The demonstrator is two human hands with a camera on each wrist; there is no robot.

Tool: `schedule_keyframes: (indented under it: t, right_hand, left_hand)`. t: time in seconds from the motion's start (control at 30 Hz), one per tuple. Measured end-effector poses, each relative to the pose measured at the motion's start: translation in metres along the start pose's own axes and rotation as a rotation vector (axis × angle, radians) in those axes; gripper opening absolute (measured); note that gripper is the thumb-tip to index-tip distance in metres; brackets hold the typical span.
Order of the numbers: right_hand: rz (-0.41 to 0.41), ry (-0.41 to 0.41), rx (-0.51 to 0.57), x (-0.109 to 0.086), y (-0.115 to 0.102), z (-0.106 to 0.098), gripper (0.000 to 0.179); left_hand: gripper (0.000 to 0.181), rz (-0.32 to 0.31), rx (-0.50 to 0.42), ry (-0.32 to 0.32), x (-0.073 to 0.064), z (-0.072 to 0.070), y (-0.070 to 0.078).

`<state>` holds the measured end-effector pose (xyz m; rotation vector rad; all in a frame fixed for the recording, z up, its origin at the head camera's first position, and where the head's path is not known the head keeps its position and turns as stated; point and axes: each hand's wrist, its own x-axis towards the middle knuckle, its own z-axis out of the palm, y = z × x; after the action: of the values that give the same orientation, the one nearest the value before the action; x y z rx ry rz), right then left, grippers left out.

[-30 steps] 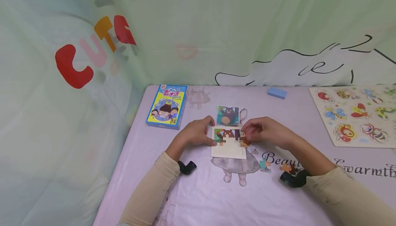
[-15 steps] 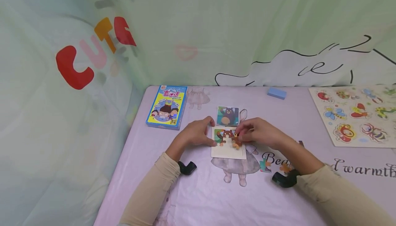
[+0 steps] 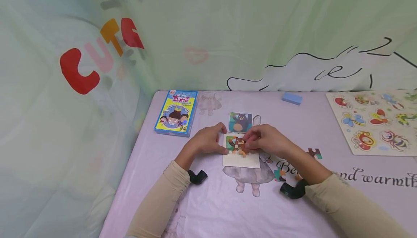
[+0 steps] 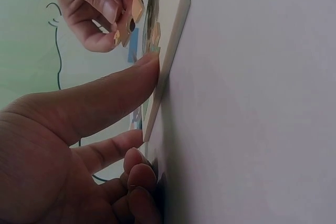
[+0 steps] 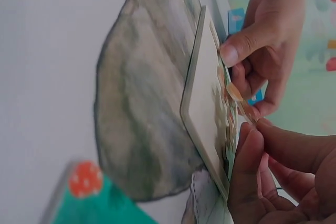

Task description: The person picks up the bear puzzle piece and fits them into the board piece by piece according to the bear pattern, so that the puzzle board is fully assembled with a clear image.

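One piece (image 3: 242, 148) is pinched by the right hand (image 3: 269, 142) over the tray (image 3: 241, 162); left hand (image 3: 207, 140), thumb spread from fingers, likely steadies its edge.

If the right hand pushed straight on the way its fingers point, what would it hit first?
Probably the left hand, holding the left edge of the puzzle board. If the right hand rides low, its puzzle piece might catch the fitted pieces first; height is unclear.

Brown bear puzzle piece (image 3: 243, 150) tilted above the pale, partly filled puzzle board (image 3: 241, 162)
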<state>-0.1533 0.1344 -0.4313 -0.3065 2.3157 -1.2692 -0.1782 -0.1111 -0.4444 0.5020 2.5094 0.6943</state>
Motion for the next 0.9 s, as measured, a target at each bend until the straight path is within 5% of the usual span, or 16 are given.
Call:
schedule_keyframes:
  t: [0.43,0.9]
  right_hand:
    - [0.074,0.063,-0.025,0.005,-0.003,0.011,0.015]
    - [0.034,0.135,-0.152,0.008,-0.006,0.015,0.015]
  left_hand:
    - [0.064,-0.005,-0.007,-0.003,0.0,-0.001,0.001]
    - [0.064,0.017,0.015,0.006,0.0,0.0,0.0]
